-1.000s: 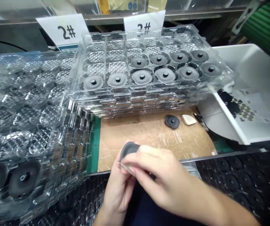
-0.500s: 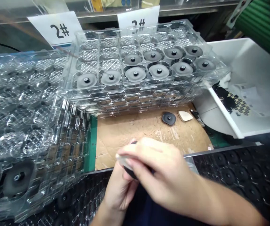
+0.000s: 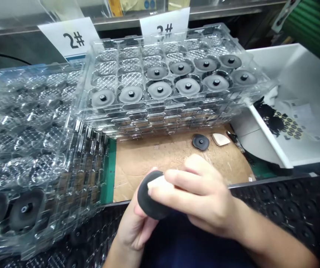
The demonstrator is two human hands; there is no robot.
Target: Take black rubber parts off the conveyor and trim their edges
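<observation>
My left hand (image 3: 137, 225) grips a round black rubber-like disc (image 3: 148, 204) by its edge and underside, its smooth face turned up toward me. My right hand (image 3: 204, 197) pinches a small cream-white pad (image 3: 160, 182) that lies against that face. What the pad is made of, I cannot make out. Beyond my hands, a second black disc (image 3: 200, 142) with a small central stem lies on the brown cardboard (image 3: 137, 160). Beside it sits another cream-white wedge-shaped piece (image 3: 220, 139).
Stacked clear plastic trays (image 3: 154, 108) stand behind the cardboard, the top one holding several black discs. More clear trays (image 3: 37, 145) rise at the left. A white bin (image 3: 310, 149) at the right contains black scraps and stickers. Dark trays of discs (image 3: 285, 208) lie at lower right.
The held disc has tilted so its broad face shows. My right hand has shifted slightly right and turned, with the pad now flat against the disc.
</observation>
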